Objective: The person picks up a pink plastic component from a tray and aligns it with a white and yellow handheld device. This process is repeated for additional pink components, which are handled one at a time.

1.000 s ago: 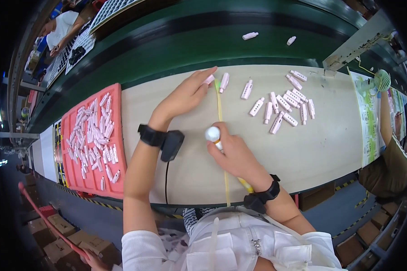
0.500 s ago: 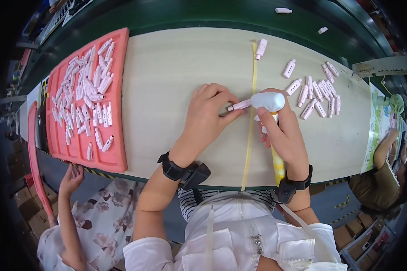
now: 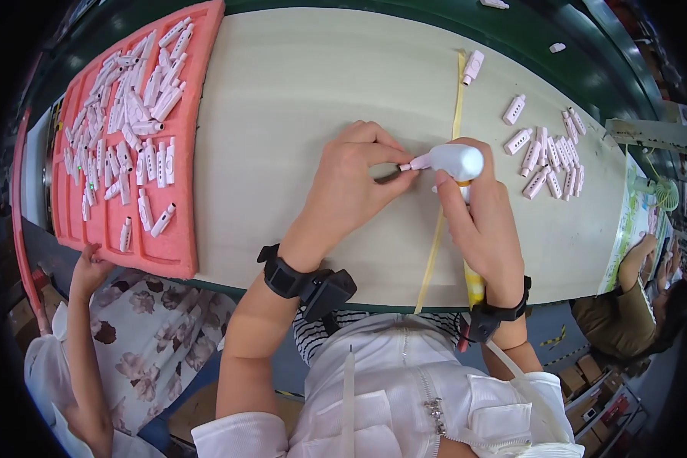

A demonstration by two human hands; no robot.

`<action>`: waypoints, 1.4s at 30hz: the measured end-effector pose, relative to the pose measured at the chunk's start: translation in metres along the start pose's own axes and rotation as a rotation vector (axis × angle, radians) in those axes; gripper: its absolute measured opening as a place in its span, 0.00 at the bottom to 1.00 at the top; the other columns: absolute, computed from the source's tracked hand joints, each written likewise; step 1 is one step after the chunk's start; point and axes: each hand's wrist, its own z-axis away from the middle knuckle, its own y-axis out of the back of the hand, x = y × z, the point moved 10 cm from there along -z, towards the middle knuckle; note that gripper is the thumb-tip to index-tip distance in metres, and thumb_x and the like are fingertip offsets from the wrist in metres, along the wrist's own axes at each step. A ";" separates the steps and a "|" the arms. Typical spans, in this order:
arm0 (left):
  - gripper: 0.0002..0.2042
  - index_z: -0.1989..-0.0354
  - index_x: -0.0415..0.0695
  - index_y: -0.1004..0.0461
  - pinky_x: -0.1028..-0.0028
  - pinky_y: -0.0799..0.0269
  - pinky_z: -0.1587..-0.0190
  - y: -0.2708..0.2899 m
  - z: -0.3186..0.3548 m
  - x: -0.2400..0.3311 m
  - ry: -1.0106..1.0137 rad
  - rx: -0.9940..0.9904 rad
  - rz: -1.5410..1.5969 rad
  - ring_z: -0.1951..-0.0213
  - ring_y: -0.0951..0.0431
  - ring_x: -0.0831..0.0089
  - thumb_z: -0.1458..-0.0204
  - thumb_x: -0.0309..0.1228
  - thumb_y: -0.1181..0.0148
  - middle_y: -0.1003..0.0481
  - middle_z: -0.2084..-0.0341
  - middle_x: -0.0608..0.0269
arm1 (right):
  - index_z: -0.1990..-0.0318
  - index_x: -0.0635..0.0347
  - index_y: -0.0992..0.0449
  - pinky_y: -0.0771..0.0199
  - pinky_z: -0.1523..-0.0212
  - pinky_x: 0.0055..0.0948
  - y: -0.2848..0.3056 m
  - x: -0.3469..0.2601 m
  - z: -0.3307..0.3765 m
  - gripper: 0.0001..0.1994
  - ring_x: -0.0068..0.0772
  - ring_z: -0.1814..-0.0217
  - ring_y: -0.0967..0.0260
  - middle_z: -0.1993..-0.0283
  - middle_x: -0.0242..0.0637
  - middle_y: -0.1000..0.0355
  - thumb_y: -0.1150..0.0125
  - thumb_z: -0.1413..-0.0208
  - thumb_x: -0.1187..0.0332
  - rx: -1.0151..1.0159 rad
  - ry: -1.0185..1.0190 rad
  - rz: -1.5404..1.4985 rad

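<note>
A pink stick point(image 3: 417, 162) pinched at the left fingertips, nose to a white tool.
From here I see the left hand point(image 3: 356, 175) with thumb and forefinger closed on the stick, which pokes out past their tips toward the tool point(image 3: 456, 162); the right hand's point(image 3: 481, 217) fingers wrap the tool, above the bench point(image 3: 282, 114), between the red tray point(image 3: 185, 237) and loose sticks point(image 3: 514, 110).

We see smooth plastic casings point(image 3: 563, 149), matt bench point(image 3: 298, 84), rough foam-like tray point(image 3: 185, 262), smooth plastic-looking tool point(image 3: 459, 160).
</note>
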 end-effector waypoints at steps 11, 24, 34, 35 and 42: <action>0.10 0.66 0.42 0.13 0.71 0.25 0.64 -0.034 -0.015 -0.026 0.025 -0.033 0.012 0.67 0.20 0.68 0.59 0.24 0.25 0.20 0.71 0.62 | 0.43 0.65 0.34 0.32 0.73 0.29 0.005 0.032 -0.018 0.15 0.25 0.75 0.30 0.69 0.40 0.26 0.47 0.32 0.67 0.099 0.005 0.023; 0.10 0.60 0.38 0.19 0.74 0.20 0.56 -0.034 0.001 -0.015 0.140 -0.067 0.404 0.61 0.15 0.72 0.51 0.20 0.30 0.17 0.64 0.59 | 0.41 0.61 0.33 0.35 0.81 0.19 0.019 0.068 -0.015 0.20 0.16 0.78 0.33 0.64 0.32 0.25 0.36 0.37 0.67 0.213 -0.139 -0.366; 0.06 0.58 0.34 0.19 0.75 0.17 0.56 -0.046 0.004 -0.020 0.339 -0.084 0.794 0.59 0.15 0.73 0.41 0.22 0.34 0.17 0.63 0.56 | 0.40 0.61 0.35 0.33 0.82 0.17 0.015 0.049 -0.011 0.28 0.15 0.73 0.30 0.61 0.33 0.26 0.27 0.44 0.70 0.234 -0.020 -0.507; 0.07 0.57 0.34 0.19 0.76 0.17 0.56 -0.046 0.004 -0.017 0.314 -0.064 0.801 0.59 0.15 0.73 0.41 0.22 0.33 0.17 0.63 0.56 | 0.40 0.61 0.35 0.33 0.82 0.17 0.016 0.049 -0.011 0.28 0.15 0.73 0.30 0.61 0.33 0.26 0.27 0.44 0.70 0.239 -0.013 -0.508; 0.08 0.56 0.33 0.18 0.77 0.18 0.56 -0.044 0.006 -0.010 0.301 -0.095 0.796 0.59 0.16 0.75 0.41 0.22 0.33 0.16 0.63 0.58 | 0.39 0.62 0.36 0.34 0.82 0.17 0.019 0.045 -0.009 0.27 0.15 0.76 0.31 0.63 0.33 0.26 0.29 0.43 0.71 0.226 0.024 -0.541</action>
